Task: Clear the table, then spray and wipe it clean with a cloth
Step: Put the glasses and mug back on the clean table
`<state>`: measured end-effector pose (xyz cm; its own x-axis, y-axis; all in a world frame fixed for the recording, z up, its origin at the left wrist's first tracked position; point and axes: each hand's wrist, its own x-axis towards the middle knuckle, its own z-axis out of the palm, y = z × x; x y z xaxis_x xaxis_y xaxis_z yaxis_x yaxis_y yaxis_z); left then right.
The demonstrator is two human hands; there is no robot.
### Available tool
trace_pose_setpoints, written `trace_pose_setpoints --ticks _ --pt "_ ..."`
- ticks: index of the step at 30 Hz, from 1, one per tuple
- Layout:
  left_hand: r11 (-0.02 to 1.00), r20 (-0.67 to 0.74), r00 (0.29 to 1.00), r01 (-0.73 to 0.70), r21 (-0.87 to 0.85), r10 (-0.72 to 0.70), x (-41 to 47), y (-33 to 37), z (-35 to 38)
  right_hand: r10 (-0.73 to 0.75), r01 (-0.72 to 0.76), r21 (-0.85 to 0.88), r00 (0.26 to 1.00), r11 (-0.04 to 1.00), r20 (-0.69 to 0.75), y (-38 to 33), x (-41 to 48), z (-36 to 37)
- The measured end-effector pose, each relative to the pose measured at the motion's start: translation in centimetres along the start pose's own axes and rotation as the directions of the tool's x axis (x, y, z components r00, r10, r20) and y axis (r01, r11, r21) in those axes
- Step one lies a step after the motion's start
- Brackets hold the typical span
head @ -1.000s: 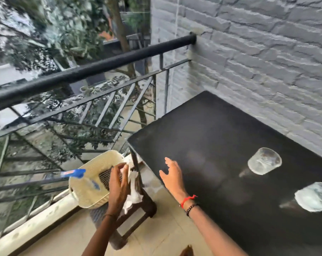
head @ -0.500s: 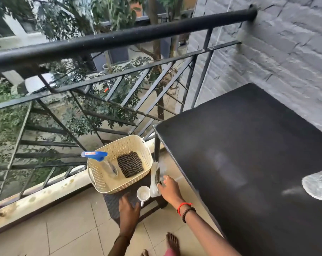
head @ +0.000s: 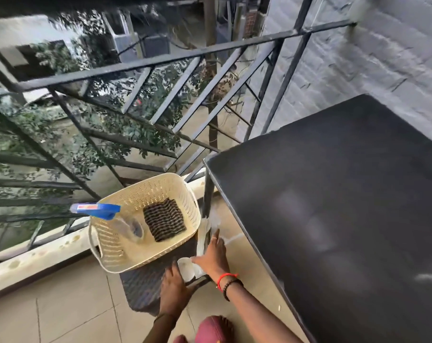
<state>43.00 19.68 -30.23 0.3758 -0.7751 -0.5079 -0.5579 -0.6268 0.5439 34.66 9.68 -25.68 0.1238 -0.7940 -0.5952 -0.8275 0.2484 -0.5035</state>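
Red thread (head: pixel 226 277), black bead bracelet (head: pixel 231 284)

L hand (head: pixel 174 290) flat, palm down; R hand (head: pixel 213 256) fwd, fingers straight.

Soft daylight, motion blur, wide-angle warping.

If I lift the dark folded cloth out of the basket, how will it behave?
The folded cloth will probably be floppy and light: it lies flat with soft ripples. Lifted by one edge, it may unfold. The perforated plastic basket looks light too, so it might shift slightly.
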Motion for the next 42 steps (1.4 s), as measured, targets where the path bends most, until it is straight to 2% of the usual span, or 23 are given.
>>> trace_pose_setpoints --ticks 4,9,12,15,18,24,28,33,36,42 --pt "0.998 0.037 0.999 0.032 0.048 -0.034 1.7 0.1 0.9 0.014 -0.014 -0.009 1.000 1.000 -0.009 0.3 1.0 1.2" --pt "0.996 0.022 0.998 -0.053 -0.074 0.055 2.7 -0.3 1.3 0.024 -0.024 0.041 1.000 0.999 0.003 -0.4 2.3 1.7" --pt "0.990 -0.019 1.000 -0.027 -0.139 0.024 2.8 -0.7 1.7 0.050 -0.051 0.065 0.998 0.997 0.029 -0.5 2.8 2.1" --pt "0.981 -0.068 0.998 -0.015 -0.192 0.002 2.4 -1.1 1.2 0.067 -0.066 0.045 0.998 0.997 -0.015 -0.6 2.9 2.2" --pt "0.973 -0.099 0.995 -0.040 -0.228 0.018 2.0 -1.6 0.6 0.106 -0.099 0.102 0.992 0.990 -0.064 -1.1 2.9 2.2" --pt "0.978 -0.125 0.990 -0.088 -0.191 0.065 0.8 -2.0 -1.0 0.184 -0.161 0.166 0.973 0.973 -0.135 -0.9 1.7 1.5" --pt "0.980 -0.133 0.986 -0.121 -0.158 0.100 -0.7 -2.1 -1.9 0.191 -0.173 0.126 0.971 0.977 -0.144 -0.7 -0.7 0.6" --pt "0.960 -0.220 0.961 -0.211 -0.185 0.169 -4.6 -1.2 -3.8 0.156 -0.134 0.173 0.981 0.976 -0.120 -1.5 -5.9 -1.7" --pt "0.958 -0.219 0.954 -0.240 -0.155 0.204 -6.8 -0.9 -5.3 0.129 -0.111 0.172 0.986 0.979 -0.101 -2.0 -9.2 -3.3" --pt "0.945 -0.206 0.969 -0.190 -0.266 0.137 -9.7 1.6 -9.2 0.073 -0.060 0.137 0.993 0.989 -0.093 -3.1 -14.7 -6.0"
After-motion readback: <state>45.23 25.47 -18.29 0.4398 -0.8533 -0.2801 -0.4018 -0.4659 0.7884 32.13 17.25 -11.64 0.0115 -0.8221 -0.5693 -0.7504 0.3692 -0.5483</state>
